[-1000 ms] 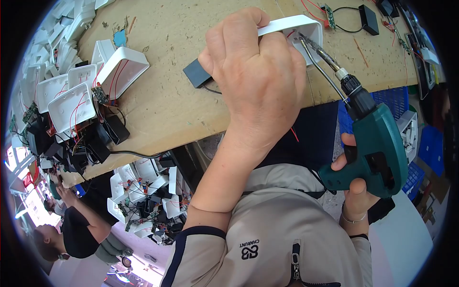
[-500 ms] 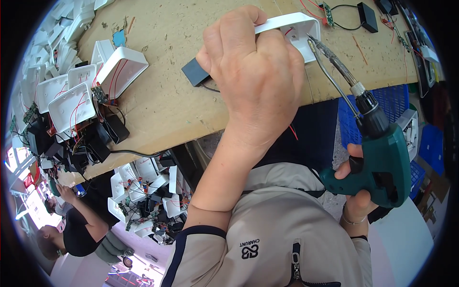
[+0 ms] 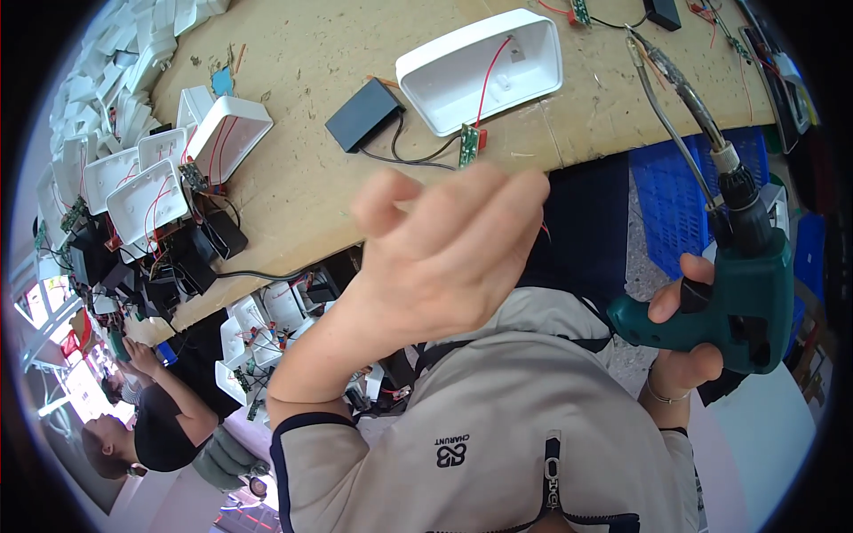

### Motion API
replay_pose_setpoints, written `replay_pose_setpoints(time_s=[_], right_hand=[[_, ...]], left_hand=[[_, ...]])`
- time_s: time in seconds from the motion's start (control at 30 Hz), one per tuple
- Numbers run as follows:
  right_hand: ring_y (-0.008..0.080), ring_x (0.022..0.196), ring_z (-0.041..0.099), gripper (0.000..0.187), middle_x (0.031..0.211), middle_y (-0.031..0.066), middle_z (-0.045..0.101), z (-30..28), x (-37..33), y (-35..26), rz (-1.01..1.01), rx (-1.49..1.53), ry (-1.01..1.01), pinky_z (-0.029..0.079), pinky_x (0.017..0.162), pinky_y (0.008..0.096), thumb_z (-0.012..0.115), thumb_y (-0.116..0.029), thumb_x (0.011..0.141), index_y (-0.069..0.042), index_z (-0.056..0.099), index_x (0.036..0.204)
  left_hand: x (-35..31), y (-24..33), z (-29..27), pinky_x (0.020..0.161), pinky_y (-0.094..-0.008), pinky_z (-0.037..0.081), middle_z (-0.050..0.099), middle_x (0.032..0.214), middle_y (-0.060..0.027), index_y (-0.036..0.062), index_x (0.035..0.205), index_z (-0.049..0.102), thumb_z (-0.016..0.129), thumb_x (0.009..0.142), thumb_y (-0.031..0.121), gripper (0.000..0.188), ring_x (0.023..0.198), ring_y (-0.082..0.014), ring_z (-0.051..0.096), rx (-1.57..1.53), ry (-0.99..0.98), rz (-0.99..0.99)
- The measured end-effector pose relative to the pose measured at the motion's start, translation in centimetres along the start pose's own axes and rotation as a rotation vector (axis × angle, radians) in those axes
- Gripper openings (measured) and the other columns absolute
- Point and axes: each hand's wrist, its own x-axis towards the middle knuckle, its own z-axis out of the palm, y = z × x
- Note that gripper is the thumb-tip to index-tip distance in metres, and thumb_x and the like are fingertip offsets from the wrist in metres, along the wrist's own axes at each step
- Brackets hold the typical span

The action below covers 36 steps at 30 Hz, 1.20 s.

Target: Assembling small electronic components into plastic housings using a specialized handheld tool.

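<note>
A white plastic housing (image 3: 425,87) lies open side up on the table in front of me, a red wire running from inside it to a small green circuit board (image 3: 468,145). Beside it sits a black box (image 3: 364,114) with a black cable. My left hand (image 3: 453,253) is just on the near side of the board, over the table's edge; its fingers are loosely bent, somewhat blurred, thumb apart, with nothing visible in them. My right hand (image 3: 684,355) grips a green soldering gun (image 3: 746,298), fingers at its trigger, its tip and thin feed tube pointing to the far right of the table.
White housings with red wires (image 3: 142,200) and black boxes (image 3: 187,271) crowd the table's left, below a heap of white parts (image 3: 107,98). More boards and cables lie far right. Blue crates (image 3: 662,209) stand below right. Another person (image 3: 164,426) works at lower left.
My left hand has let go of the white housing and drawn back toward me. The housing now rests on the table. The soldering gun has moved right, away from it.
</note>
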Motion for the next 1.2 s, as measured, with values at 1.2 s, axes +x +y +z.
replay_pose_setpoints(time_s=[1.2], right_hand=[[0.0135,0.060,0.058,0.082,0.099,0.0191,0.054,0.5,-0.4,-0.9,0.118,-0.082,0.031,0.049,0.051,0.0222,0.061,-0.056,0.065,0.004,0.037,0.115]], left_hand=[[2.9,-1.2,2.9,0.070,-0.0288,0.026,0.054,0.081,-0.0027,0.0101,0.073,0.061,0.066,0.063,0.009,0.010,0.074,-0.0159,0.048,0.135,0.211,-0.302]])
